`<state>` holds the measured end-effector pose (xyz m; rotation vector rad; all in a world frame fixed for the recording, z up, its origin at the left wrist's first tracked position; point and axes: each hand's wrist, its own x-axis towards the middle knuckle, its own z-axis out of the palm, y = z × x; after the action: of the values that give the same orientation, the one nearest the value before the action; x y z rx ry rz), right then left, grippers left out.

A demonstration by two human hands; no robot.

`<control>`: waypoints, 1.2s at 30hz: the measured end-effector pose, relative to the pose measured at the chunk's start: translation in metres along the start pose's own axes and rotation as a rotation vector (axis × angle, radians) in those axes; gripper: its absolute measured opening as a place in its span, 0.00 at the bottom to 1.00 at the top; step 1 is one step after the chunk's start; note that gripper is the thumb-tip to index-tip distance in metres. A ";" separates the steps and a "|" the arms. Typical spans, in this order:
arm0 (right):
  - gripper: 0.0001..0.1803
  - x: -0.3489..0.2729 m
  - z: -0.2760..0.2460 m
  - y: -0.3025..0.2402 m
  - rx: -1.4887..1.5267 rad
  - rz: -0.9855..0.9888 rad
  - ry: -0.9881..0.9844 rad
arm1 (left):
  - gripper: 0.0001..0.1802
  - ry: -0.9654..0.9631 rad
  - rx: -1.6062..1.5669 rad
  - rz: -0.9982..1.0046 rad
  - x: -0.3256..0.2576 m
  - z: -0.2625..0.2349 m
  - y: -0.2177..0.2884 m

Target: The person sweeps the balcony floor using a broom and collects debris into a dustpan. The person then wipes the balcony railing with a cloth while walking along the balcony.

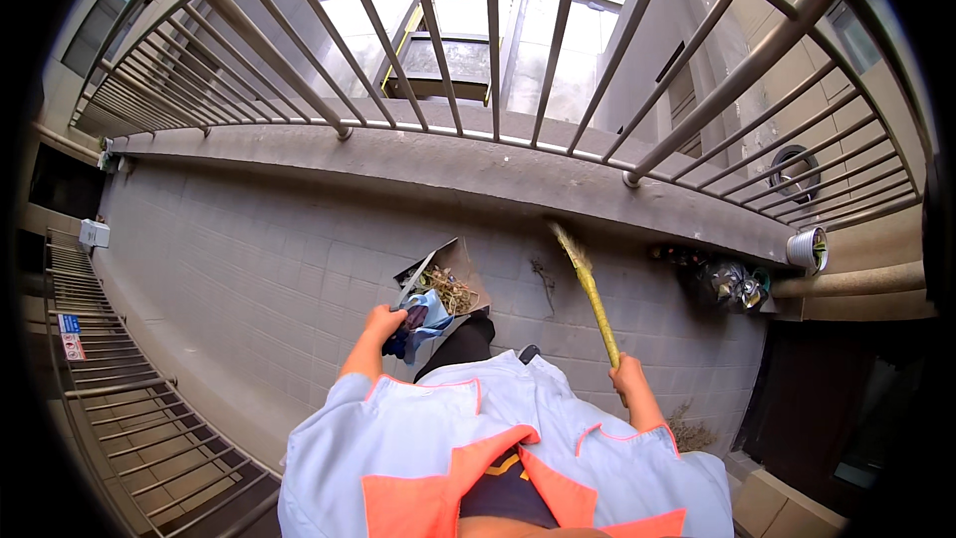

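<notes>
Left hand (383,321): fingers closed around the handle end of a dustpan (445,284), held just above the tiled floor (249,269).
Dustpan contents: dry twigs and scraps; judged light but loose, so keep the pan level.
Right hand (627,376): fingers wrapped around the broom (588,289) shaft.
Broom: bristle head down near the concrete curb (448,164); judged light, stiff shaft, soft tip; best gripped mid-shaft.
Far right: bagged rubbish (727,281) beneath the metal railing (697,110).
</notes>
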<state>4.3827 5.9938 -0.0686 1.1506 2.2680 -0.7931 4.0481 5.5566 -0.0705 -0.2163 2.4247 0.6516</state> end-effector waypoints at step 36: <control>0.41 0.014 0.107 0.006 -0.263 -0.063 -0.169 | 0.29 -0.263 0.058 -0.181 0.038 0.146 -0.086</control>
<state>4.3959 5.9319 -0.1565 0.8638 2.1970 -0.5704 4.1196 5.5552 -0.2291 -0.3023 2.1396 0.4945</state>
